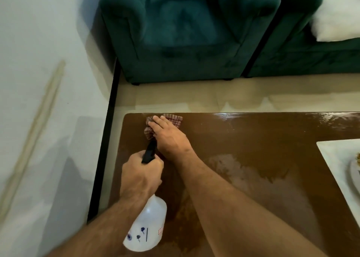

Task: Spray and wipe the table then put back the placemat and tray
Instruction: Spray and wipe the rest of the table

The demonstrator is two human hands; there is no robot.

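1. Nearest, a white spray bottle (pixel 147 224) is held by its black trigger head in the left hand (pixel 140 175), whose grip is closed round the neck, nozzle aimed toward the far-left corner.
2. Beyond it, the right hand (pixel 169 137) is laid flat, fingers spread, pressing a checked cloth (pixel 171 120) onto the brown bench (pixel 253 149).
3. Unwiped wet sheen is seen to the right along the far edge, so the cloth's likely sweep runs rightward; the right hand is nearer.
4. A white tray (pixel 335 159) is partly seen at the bench's right edge, not yet put back.

Hand (pixel 168 137) on cloth (pixel 173 119), table (pixel 263 139) corner
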